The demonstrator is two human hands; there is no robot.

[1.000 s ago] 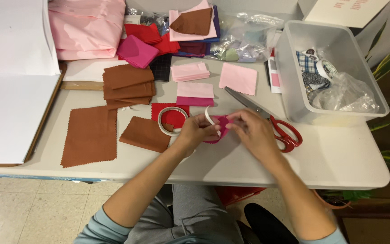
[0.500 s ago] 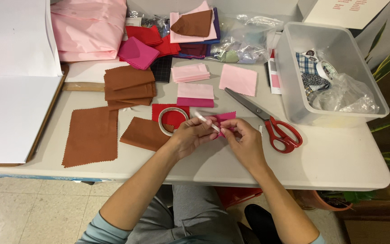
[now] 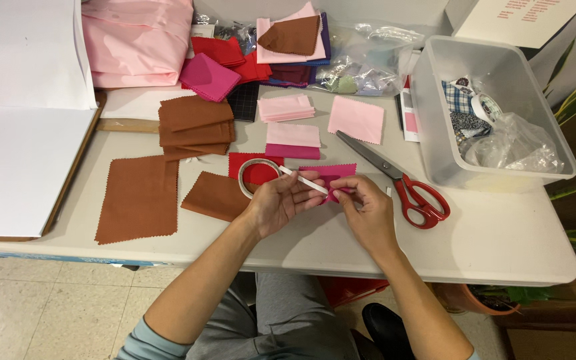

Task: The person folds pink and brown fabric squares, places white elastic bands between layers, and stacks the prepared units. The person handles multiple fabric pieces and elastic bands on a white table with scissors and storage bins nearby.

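both hands are closed on one magenta fabric square (image 3: 328,175) above the table (image 3: 501,240): the left hand (image 3: 281,203) also pinches a white strip (image 3: 303,181), seemingly tape, the right hand (image 3: 361,203) grips the edge.

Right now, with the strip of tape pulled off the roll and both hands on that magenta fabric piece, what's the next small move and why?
Probably press the white tape strip down along the magenta fabric piece. The left hand holds the strip stretched from the tape roll, the right hand pinches the fabric's edge, and strip and fabric already overlap.
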